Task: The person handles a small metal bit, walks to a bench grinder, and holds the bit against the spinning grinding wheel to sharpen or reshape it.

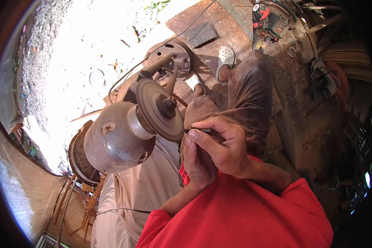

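A bench grinder with a rounded grey motor housing (pixel 115 138) stands in front of me to the left. Its near disc-shaped wheel (pixel 155 108) has a nut and spindle at its centre; whether it is spinning I cannot tell. My right hand (pixel 225 144) pinches a small, dark, bar-like piece (pixel 204 130) between thumb and finger. The piece's left end is at the wheel's right rim. Below it, my left hand (pixel 199 165) reaches up with its thumb against the piece close to the wheel. Its other fingers are mostly hidden.
The second wheel sits in a round guard (pixel 76 153). Beige cloth (pixel 130 194) hangs beside my left arm. Beyond the grinder are a rusty wheel-rim base (pixel 180 58) and a dark flat block (pixel 201 34). A red-and-black machine (pixel 270 22) stands far right, and a cable crosses the floor.
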A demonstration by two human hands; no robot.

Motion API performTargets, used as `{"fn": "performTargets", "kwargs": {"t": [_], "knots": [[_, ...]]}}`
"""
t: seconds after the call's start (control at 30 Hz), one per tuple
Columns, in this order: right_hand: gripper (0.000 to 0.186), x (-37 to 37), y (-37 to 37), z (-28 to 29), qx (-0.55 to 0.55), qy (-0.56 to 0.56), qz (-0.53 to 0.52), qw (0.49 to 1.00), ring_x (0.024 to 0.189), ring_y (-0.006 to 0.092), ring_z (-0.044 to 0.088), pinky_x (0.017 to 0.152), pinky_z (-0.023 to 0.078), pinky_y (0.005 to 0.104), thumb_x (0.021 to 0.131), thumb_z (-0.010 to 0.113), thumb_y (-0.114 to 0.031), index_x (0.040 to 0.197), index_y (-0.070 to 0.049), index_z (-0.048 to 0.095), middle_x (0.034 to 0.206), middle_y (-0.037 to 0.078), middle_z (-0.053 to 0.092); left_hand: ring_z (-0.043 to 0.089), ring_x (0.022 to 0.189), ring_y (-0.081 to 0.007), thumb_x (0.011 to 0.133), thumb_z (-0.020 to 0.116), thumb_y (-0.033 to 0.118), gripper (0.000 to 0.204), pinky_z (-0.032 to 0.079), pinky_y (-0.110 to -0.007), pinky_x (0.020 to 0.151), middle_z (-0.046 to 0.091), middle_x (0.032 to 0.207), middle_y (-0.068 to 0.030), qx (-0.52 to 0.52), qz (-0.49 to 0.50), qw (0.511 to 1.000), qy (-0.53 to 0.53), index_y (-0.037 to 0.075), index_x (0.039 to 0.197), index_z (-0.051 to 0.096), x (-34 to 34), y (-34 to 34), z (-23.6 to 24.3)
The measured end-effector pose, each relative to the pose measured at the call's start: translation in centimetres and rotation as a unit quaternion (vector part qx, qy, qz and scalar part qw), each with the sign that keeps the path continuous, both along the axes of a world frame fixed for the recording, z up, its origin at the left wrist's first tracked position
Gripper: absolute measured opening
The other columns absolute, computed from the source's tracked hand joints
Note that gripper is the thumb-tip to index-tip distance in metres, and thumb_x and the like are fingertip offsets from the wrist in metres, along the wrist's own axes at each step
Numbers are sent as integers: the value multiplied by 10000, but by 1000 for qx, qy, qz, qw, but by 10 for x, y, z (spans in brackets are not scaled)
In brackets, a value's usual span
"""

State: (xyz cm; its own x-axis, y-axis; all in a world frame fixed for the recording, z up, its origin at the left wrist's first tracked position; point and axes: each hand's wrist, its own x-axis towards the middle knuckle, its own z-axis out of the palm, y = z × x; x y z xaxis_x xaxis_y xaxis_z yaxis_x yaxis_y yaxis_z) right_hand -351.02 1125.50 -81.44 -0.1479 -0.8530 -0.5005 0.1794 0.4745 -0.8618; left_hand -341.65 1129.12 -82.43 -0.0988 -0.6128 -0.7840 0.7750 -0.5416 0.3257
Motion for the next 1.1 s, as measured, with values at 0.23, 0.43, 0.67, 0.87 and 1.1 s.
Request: {"fn": "performTargets", "kwargs": {"t": [0.23,0.43,0.67,0.87,1.1], "knots": [[169,0,0,3,-8,0,-3,1000,732,64,653,633,532,220,889,707,-80,1011,35,692,830,87,703,552,1153,-205,1063,370,324,379,420,-357,1013,580,1240,-91,-58,-9,995,79,56,1290,512,7,4,-3],[173,1,1,0,-19,6,-3,1000,736,71,656,639,536,226,885,709,-76,1018,34,691,830,91,705,607,1051,-214,1063,347,355,419,482,-333,912,628,1140,-117,10,15,1000,22,27,1211,561,-2,-3,6],[153,-2,0,9,23,-22,20,999,838,74,642,733,511,209,900,678,-2,1043,50,669,925,67,686,608,1057,-219,1064,351,353,414,485,-339,914,627,1149,-122,-15,13,999,44,26,1211,558,1,-2,5],[178,2,4,3,-4,-14,-9,1000,745,75,664,641,539,226,886,707,-71,1024,40,686,847,100,711,609,1041,-221,1061,363,348,400,487,-340,907,629,1137,-117,-16,-2,1000,25,28,1199,561,1,-3,7],[176,2,2,5,-11,-12,-9,1000,736,81,669,638,541,230,883,708,-67,1021,41,686,843,105,712,609,1048,-229,1057,374,347,396,486,-346,915,628,1143,-117,-21,4,999,38,32,1203,565,3,-2,6]]}}
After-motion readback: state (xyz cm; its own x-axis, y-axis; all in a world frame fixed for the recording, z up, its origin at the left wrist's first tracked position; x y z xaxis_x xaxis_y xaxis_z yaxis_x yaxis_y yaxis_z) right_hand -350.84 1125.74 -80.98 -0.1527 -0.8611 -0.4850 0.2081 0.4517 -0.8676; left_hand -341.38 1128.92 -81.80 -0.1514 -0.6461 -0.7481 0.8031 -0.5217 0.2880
